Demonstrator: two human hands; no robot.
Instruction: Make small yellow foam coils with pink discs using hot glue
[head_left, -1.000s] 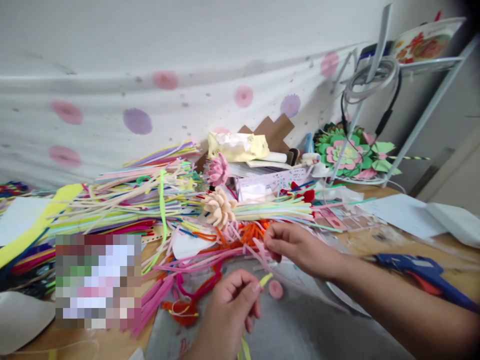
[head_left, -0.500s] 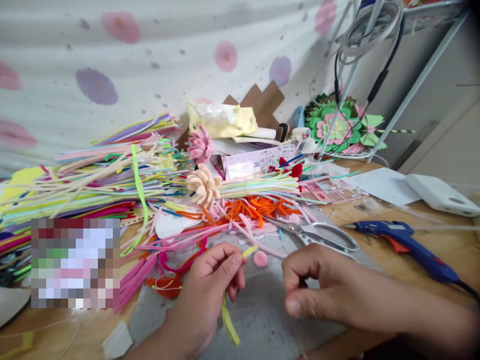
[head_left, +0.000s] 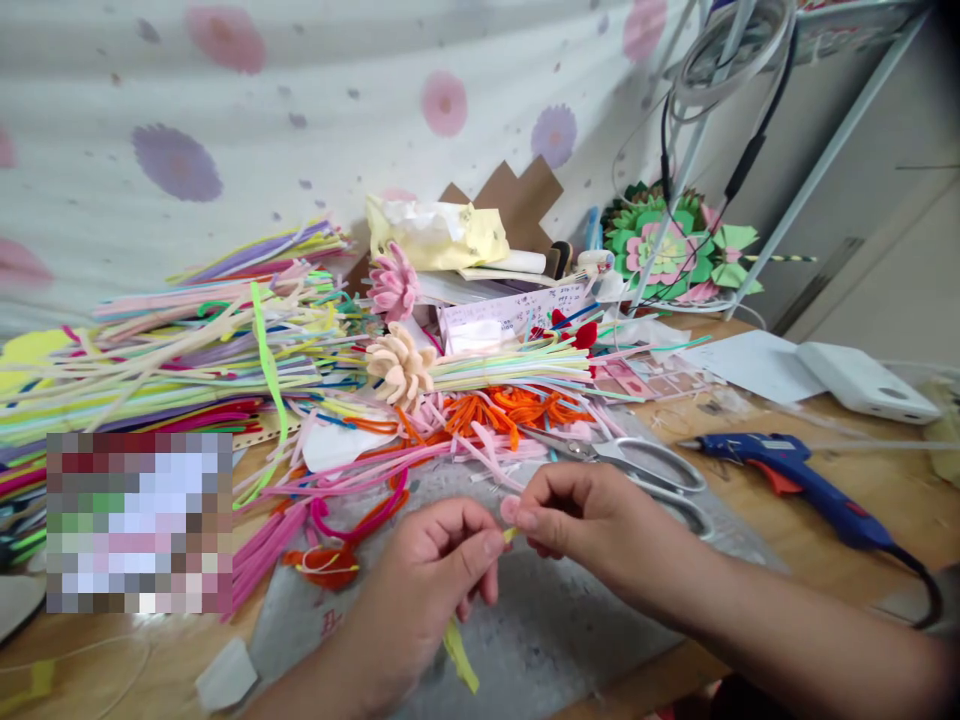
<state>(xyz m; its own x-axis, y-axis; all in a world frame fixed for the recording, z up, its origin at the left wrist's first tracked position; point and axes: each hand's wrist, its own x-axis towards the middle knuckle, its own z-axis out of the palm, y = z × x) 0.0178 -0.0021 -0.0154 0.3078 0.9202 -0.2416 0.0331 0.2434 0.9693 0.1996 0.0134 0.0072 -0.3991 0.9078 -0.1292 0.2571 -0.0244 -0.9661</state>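
My left hand (head_left: 442, 570) is closed in a pinch on a thin yellow strip (head_left: 460, 656), whose loose end hangs below the palm. Between the two hands a short piece of the same strip shows, and the fingertips of my right hand (head_left: 581, 510) are pinched at its upper end. Just beyond those fingertips is a small round pink coil (head_left: 510, 509), partly covered by them. Under both hands lies a grey mat (head_left: 555, 630). Scissors (head_left: 660, 467) with silver handles rest behind my right hand.
Bundles of coloured pipe cleaners (head_left: 172, 350) cover the left and back. A cream fuzzy flower (head_left: 400, 366) and a pink one (head_left: 393, 283) stand among them. On the right lie a blue glue gun (head_left: 802, 485) and a white box (head_left: 866, 382). Orange pipe cleaners (head_left: 510, 410) sit mid-table.
My right hand has moved left and closed its fingertips at the strip's upper end. My left hand keeps its pinch. The view has shifted slightly.
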